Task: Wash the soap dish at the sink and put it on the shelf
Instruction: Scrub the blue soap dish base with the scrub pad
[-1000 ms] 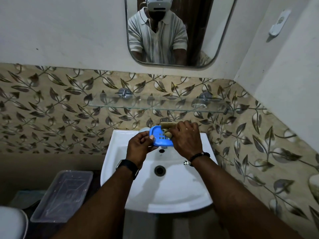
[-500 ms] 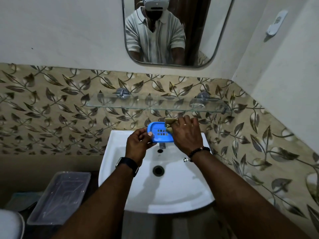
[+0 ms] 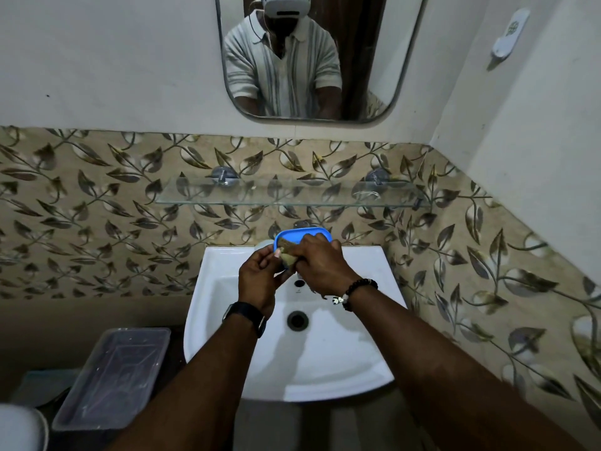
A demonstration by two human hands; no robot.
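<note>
The blue soap dish [image 3: 289,235] is held over the back of the white sink [image 3: 227,323], tilted with its far rim up. My left hand [image 3: 258,276] grips its near left edge. My right hand [image 3: 320,262] is closed on a brownish scrub sponge [image 3: 287,253] pressed against the dish; the hand hides the dish's right part. The glass shelf [image 3: 292,193] runs along the tiled wall just above the hands and is bare. The tap is mostly hidden behind the dish.
A mirror [image 3: 320,56] hangs above the shelf. A clear plastic tub [image 3: 113,379] stands on the floor left of the sink. The drain [image 3: 297,320] lies below the hands. The right wall is close, with a white hook [image 3: 509,35] high up.
The dish has tipped up and its slotted face is now hidden behind the hands. My right hand with the sponge has moved left across the dish.
</note>
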